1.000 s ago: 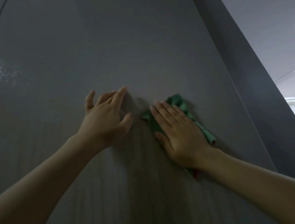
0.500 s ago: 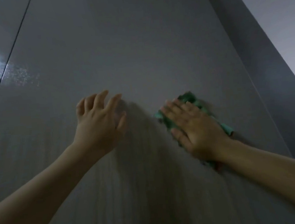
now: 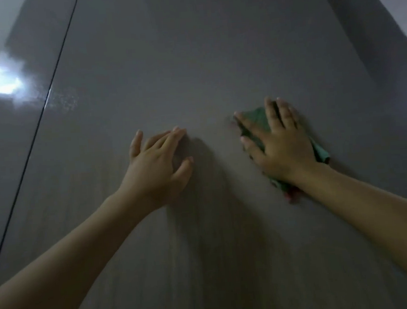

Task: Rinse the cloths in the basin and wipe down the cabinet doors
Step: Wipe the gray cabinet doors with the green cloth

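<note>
A: Status on the hands?

B: I've got both up on the cabinet door (image 3: 190, 58). Right hand (image 3: 282, 145) is flat, fingers spread, pressing the green cloth (image 3: 253, 118) against the panel. Not a grip, just palm pressure.

A: Where's the cloth sitting exactly?

B: Under my right palm. Green edges stick out past the fingers on the thumb side, out beyond the little-finger side, and below the wrist. There's a reddish bit at that lower edge; too blurry to say what it is.

A: Left hand?

B: Left hand (image 3: 159, 160) is open and empty, fingers extended and slightly fanned, thumb out toward the right hand. Looks like it's against the door, but I can't confirm full contact from this angle. It casts a shadow (image 3: 209, 178) on the panel between the two hands.

A: Gap between them?

B: Apart, not touching. Left sits a bit lower than the right.

A: Anything else on the panel?

B: Door seam (image 3: 37, 123) runs diagonally well out to the left of my left hand. Bright glare (image 3: 2, 82) on the neighbouring door beyond the seam, with some faint speckled smearing (image 3: 64, 102) just inside it.
</note>
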`<state>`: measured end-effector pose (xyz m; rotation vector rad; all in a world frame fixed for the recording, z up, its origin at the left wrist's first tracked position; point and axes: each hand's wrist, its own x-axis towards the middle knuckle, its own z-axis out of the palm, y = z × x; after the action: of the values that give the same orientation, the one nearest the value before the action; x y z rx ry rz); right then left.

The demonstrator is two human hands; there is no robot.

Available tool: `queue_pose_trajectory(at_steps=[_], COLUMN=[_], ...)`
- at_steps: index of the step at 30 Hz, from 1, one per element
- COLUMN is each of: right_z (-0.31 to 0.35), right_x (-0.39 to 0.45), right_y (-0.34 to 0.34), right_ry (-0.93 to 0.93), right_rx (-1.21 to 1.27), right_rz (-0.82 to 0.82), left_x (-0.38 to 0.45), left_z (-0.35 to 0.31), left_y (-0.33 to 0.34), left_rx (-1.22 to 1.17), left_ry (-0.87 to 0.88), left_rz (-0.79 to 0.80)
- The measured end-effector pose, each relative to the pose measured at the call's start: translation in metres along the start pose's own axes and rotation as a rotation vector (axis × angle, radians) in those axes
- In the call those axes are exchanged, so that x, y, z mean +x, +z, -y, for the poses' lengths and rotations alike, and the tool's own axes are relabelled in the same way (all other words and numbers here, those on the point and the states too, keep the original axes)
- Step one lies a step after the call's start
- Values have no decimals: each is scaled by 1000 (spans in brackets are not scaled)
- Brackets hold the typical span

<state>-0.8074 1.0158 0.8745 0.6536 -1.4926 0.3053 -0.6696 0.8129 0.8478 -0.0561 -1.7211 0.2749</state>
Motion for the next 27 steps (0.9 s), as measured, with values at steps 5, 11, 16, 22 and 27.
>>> queue_pose_trajectory(at_steps=[5,11,16,22,27], right_z=[55,35,106,115,193], right_x=[-14,7,28,27,16], right_y=[14,5,18,16,33], right_ry=[-161,-245,-74,-226,-250], right_rx=[35,16,36,41,84], right_rz=[-38,-3,-12,41,34], left_x=[-7,-22,-16,-67,-119], left_z=[4,27,34,76,114], left_y=[2,-1,-10,-42,-70], left_rx=[-9,145,72,106,237], left_ry=[-6,-51,-42,-38,-174], left_rz=[-43,-70,-56,5,25])
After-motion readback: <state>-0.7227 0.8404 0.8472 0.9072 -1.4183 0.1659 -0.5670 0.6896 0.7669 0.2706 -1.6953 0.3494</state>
